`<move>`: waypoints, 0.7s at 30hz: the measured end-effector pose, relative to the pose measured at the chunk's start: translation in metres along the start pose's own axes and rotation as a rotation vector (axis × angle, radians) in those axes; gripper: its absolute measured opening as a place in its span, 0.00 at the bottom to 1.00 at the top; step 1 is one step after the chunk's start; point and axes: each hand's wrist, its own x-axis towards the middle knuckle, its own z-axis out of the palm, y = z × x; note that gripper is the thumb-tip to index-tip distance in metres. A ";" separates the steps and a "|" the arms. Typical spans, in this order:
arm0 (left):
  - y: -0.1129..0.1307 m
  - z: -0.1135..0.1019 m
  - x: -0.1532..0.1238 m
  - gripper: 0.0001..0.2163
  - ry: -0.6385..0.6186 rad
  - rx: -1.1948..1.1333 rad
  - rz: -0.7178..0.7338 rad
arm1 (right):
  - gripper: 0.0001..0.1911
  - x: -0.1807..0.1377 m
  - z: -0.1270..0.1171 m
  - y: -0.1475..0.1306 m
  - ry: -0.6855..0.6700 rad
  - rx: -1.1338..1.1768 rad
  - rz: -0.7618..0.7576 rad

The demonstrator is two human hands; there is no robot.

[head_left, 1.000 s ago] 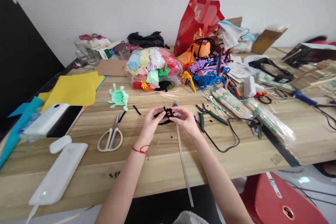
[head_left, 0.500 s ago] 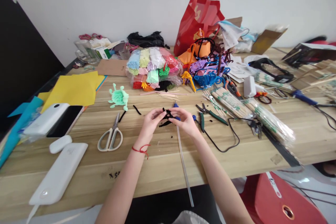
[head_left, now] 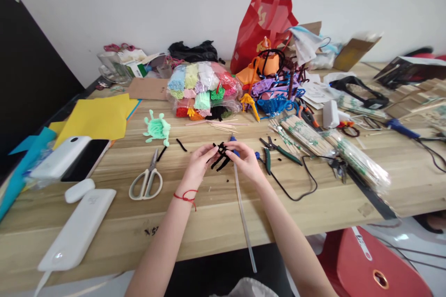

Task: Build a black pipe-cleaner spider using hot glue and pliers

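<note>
Both hands meet over the wooden table [head_left: 216, 222], pinching a small black pipe-cleaner figure [head_left: 220, 157] between their fingertips. My left hand [head_left: 197, 164], with a red string at the wrist, grips its left side. My right hand [head_left: 247, 160] grips its right side. Short black legs stick out below the fingers. A clear glue stick [head_left: 243, 216] lies on the table just under the hands. White-handled scissors [head_left: 148, 181] rest to the left, and a mint green pipe-cleaner figure [head_left: 157, 129] sits further back.
A bag of coloured pipe cleaners [head_left: 204, 90] and a red bag [head_left: 261, 28] stand behind. Green pliers [head_left: 275, 148], bundles of sticks [head_left: 327, 146] and a black cable lie to the right. Power banks [head_left: 78, 229], a phone and yellow paper [head_left: 95, 118] lie left. A red stool [head_left: 376, 264] stands below right.
The black figure has been turned a little between the fingers; its legs now point down and left. The hands stay in the same place.
</note>
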 end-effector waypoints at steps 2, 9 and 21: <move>0.000 0.000 0.000 0.13 -0.006 0.006 0.002 | 0.14 0.000 0.001 -0.001 0.028 0.005 -0.002; -0.004 0.002 -0.001 0.13 -0.017 -0.012 0.017 | 0.13 -0.001 0.003 -0.005 0.132 0.046 0.038; -0.004 -0.001 0.005 0.14 0.078 -0.104 0.123 | 0.16 0.001 0.005 0.007 0.222 0.121 0.155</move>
